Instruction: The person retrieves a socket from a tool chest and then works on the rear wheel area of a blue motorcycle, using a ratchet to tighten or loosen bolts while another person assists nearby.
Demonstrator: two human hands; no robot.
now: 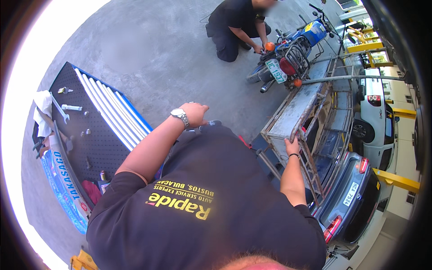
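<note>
My left hand (pixel 195 114), with a silver wristwatch (pixel 179 116) on its wrist, hangs palm down in front of my body. Its fingers bend loosely and the thumb stands apart from them; nothing shows in it. Just past the thumb is the dark tip of what looks like a shoe (pixel 214 123). To the right, my right hand (pixel 292 147), a dark band round its wrist, grips the upper corner rail of a rusty metal sidecar frame (pixel 288 114). Beyond it stands a blue motorcycle (pixel 310 33), with a person (pixel 234 27) crouching at its rear wheel.
On my left, a black perforated board (pixel 90 121) carries white tubes (pixel 108 108), a wrench (pixel 60 109) and a socket-like metal piece (pixel 72 107). A blue and white plastic package (pixel 58 180) lies near it. A grey car (pixel 348 198) and a white vehicle (pixel 373 126) stand at the right.
</note>
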